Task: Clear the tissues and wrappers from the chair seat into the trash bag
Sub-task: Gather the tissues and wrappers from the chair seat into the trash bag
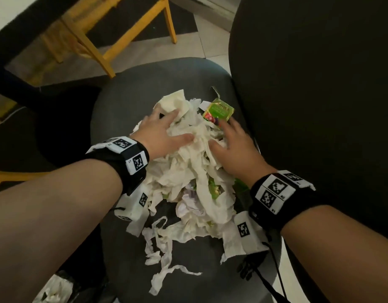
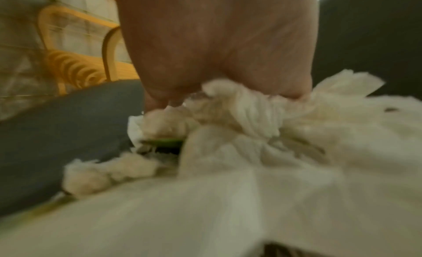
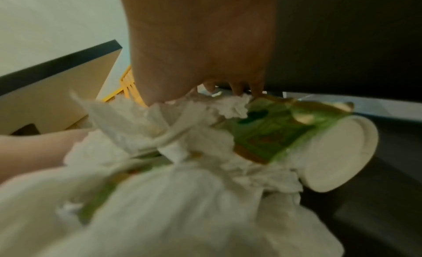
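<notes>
A heap of torn white tissues (image 1: 188, 171) with green wrappers mixed in lies on the grey chair seat (image 1: 123, 101). My left hand (image 1: 164, 132) rests palm down on the heap's far left, fingers spread, fingertips sunk in tissue (image 2: 251, 127). My right hand (image 1: 234, 147) lies palm down on the heap's right side, and its forefinger touches a green wrapper (image 1: 220, 110). In the right wrist view the fingertips (image 3: 237, 91) press on tissue (image 3: 160, 134) beside that wrapper (image 3: 274, 129). Loose tissue strips (image 1: 160, 248) trail toward me.
The black chair back (image 1: 319, 84) rises close on the right. A yellow wooden chair (image 1: 96, 40) stands beyond the seat. A dark bag with white tissue in it (image 1: 55, 287) sits at the bottom left. A white round cup-like thing (image 3: 338, 152) lies by the wrapper.
</notes>
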`<state>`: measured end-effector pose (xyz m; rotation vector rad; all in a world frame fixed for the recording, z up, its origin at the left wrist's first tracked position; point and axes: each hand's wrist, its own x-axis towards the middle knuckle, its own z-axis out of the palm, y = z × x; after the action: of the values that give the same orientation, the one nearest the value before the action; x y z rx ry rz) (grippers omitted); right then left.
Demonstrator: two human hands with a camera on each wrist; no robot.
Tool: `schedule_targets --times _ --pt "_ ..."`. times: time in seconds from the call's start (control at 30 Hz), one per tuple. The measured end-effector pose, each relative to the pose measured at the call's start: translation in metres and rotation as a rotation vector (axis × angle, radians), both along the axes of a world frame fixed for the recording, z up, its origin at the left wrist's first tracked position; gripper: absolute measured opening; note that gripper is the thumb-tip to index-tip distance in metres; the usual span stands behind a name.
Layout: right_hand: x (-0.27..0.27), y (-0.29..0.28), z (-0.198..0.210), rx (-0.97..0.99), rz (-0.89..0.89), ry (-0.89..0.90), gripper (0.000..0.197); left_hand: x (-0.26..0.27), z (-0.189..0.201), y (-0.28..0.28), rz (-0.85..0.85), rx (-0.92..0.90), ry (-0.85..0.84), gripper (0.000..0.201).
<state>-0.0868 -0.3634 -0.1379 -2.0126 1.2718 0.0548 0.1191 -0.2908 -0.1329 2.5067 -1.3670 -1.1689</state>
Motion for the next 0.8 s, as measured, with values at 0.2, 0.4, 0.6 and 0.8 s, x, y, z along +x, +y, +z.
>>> schedule_targets --times 0.2,0.4,0.6,0.8 --pt "0.006 0.0 -0.031 0.033 0.106 0.161 0.079 -0.013 -0.015 -0.011 -0.022 -0.105 -0.031 0.089" --pt "0.01 0.01 -0.042 0.0 0.128 0.172 0.091 -0.009 -0.016 -0.011 -0.06 -0.101 -0.135 0.111" --pt "0.007 0.026 -0.048 -0.046 0.164 0.134 0.077 -0.012 -0.02 -0.02 -0.137 -0.101 -0.088 0.102" --pt "-0.003 0.043 -0.044 -0.032 0.172 0.134 0.075 -0.021 -0.03 0.021 -0.108 -0.212 0.007 0.071"
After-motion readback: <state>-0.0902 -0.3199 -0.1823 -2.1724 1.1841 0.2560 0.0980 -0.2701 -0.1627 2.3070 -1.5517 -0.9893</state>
